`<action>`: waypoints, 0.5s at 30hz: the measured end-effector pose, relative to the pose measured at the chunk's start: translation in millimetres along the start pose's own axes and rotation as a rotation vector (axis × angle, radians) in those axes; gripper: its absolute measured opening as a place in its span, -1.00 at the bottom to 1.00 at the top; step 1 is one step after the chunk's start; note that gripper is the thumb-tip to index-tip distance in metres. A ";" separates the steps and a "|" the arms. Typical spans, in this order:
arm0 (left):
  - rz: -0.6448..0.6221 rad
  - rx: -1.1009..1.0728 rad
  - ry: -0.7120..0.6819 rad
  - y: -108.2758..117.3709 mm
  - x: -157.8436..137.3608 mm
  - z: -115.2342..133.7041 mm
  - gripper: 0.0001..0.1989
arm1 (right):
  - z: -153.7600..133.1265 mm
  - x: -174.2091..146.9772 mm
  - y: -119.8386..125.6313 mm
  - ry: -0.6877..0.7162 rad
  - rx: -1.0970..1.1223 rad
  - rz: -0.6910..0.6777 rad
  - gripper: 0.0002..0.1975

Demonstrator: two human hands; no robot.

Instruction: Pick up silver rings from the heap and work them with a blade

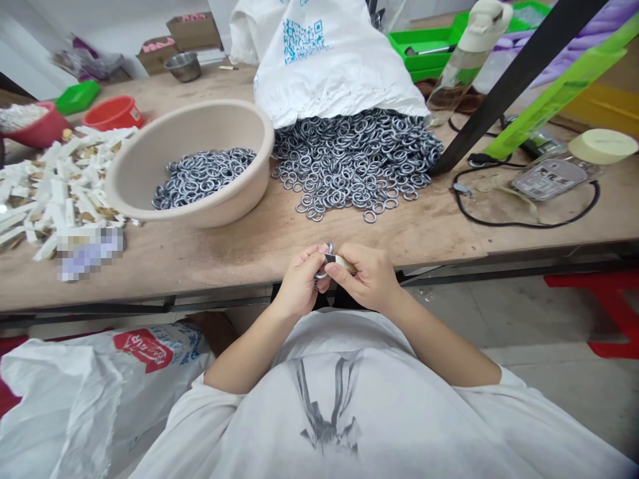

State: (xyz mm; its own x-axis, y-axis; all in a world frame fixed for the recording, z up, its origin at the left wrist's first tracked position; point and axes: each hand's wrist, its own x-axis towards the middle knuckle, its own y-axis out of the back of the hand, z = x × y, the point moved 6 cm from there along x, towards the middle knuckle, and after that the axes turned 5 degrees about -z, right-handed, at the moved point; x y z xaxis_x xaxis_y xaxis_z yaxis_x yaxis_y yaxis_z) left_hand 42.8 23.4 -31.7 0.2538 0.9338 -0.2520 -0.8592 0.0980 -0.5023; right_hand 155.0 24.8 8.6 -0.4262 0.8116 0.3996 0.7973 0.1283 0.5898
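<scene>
My left hand [301, 279] is closed on a grey metal ring [330, 249] at the table's front edge. My right hand [368, 274] is closed around a small tool with a dark flat tip and a pale handle [345, 264]. That dark tip touches or overlaps the ring between my hands; exact contact is hard to make out. Beyond my hands, many similar loose rings [349, 166] spill from a white sack [334, 73] onto the table. More rings lie in a large beige basin [239, 199] to the left.
White strips and scraps [60, 186] are heaped at the left, near a red bowl [112, 113]. A black post [499, 100] slants up from the table at the right. Beside it are a clear bottle [464, 56], a lidded jar [554, 174] and a looped black cable [529, 225].
</scene>
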 end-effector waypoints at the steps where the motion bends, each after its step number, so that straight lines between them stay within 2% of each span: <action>1: -0.003 0.005 0.000 0.2 -0.2 0.1 -0.59 | 0.3 0.1 -0.1 -0.002 0.002 -0.003 -0.54; 5: -0.038 0.050 -0.022 0.3 -3.7 1.4 -0.57 | 19.0 5.4 1.3 -0.089 0.079 -0.036 -0.49; 9: -0.130 0.111 -0.025 -5.5 -8.4 -0.6 -0.55 | 47.5 10.3 9.8 -0.255 0.256 0.050 -0.39; 11: -0.114 0.101 -0.033 -5.4 -8.4 -1.8 -0.56 | 46.1 9.5 7.3 -0.253 0.416 0.054 -0.43; 15: -0.064 0.075 -0.048 -2.4 -5.4 -3.4 -0.57 | 25.7 4.4 -12.2 -0.237 0.706 -0.057 -0.51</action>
State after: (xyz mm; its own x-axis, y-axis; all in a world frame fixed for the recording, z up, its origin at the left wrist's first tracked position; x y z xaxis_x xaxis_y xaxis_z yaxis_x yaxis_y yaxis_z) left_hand 45.1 16.9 -31.9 0.2895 0.9400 -0.1804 -0.8731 0.1820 -0.4524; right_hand 154.4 41.5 -14.9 -0.4349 0.8836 0.1734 0.8957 0.4443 -0.0179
